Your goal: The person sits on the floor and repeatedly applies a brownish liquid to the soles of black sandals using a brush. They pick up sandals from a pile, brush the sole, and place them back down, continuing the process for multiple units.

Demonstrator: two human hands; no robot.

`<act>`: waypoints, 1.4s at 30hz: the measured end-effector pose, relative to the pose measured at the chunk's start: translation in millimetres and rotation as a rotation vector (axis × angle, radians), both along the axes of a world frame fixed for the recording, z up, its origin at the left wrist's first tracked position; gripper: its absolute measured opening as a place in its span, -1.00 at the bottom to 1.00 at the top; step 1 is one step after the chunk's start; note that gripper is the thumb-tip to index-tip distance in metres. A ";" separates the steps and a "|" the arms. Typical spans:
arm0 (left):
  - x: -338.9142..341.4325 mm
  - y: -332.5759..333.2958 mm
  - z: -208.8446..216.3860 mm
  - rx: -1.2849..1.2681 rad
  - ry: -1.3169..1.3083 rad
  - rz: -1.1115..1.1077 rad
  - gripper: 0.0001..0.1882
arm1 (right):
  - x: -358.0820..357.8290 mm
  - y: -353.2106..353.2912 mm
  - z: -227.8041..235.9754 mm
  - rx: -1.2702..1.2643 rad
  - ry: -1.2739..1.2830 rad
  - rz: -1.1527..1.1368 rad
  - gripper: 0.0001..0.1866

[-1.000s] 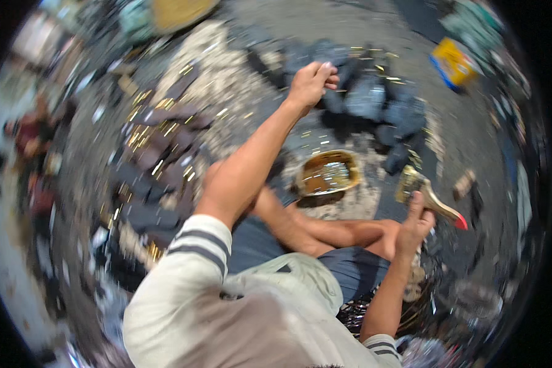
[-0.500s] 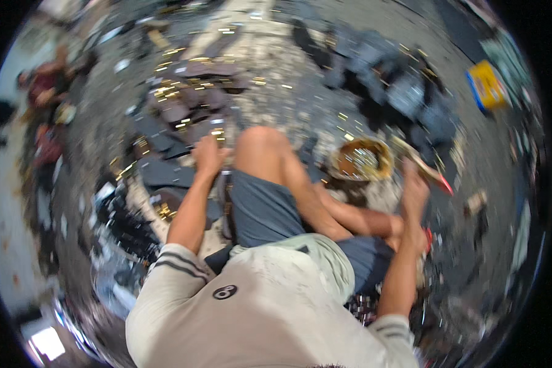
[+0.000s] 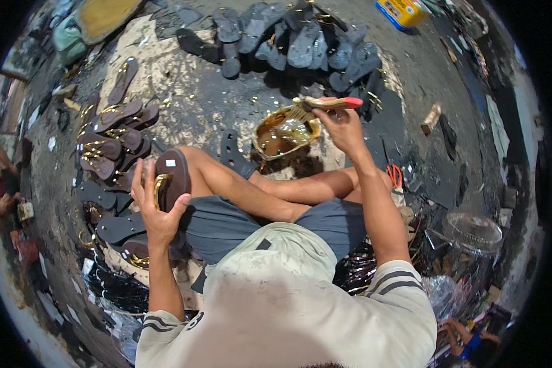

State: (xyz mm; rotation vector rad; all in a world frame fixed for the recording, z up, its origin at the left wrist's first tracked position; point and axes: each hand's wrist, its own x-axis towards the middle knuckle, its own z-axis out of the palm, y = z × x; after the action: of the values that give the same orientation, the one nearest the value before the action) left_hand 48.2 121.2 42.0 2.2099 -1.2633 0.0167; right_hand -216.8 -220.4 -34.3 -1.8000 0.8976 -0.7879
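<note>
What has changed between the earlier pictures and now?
The left hand drew back and took a gold-strapped brown sandal. The right hand moved left, bringing the brush from beside the bowl over its rim. The brush stayed in the right hand.

Up on the seated person's head, the camera peers steeply down past the pale shirt [image 3: 325, 306] and crossed legs [image 3: 313, 189], close above left fingers [image 3: 149, 184] and right fingers [image 3: 326, 122], its wide fisheye facing floor [image 3: 411, 80] ahead and around.
</note>
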 end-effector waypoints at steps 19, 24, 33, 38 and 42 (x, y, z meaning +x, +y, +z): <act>-101.9 -88.3 15.9 -0.844 1.816 -0.175 -0.36 | 97.6 133.5 86.3 -0.168 -0.374 0.080 -0.68; -78.6 -96.4 2.9 -0.900 1.943 -0.453 -0.25 | 76.1 158.3 99.7 -0.114 -0.325 0.342 -0.71; -96.5 -105.4 6.1 -0.868 2.010 -0.337 -0.22 | 72.6 129.9 97.2 -0.226 -0.332 0.310 -0.70; -113.9 -67.6 -9.8 -0.623 2.039 -0.347 -0.05 | 46.9 42.0 35.3 -0.063 0.185 0.195 -0.69; -116.8 -38.2 -18.1 -0.751 2.273 -0.162 -0.02 | 31.3 12.1 -55.7 -0.203 0.623 0.200 -0.68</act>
State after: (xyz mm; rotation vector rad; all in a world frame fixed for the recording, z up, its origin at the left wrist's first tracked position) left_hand -68.7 83.0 23.9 0.4142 0.0798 -1.3252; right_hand -185.5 -208.3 -90.1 -2.3297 1.0263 -0.1837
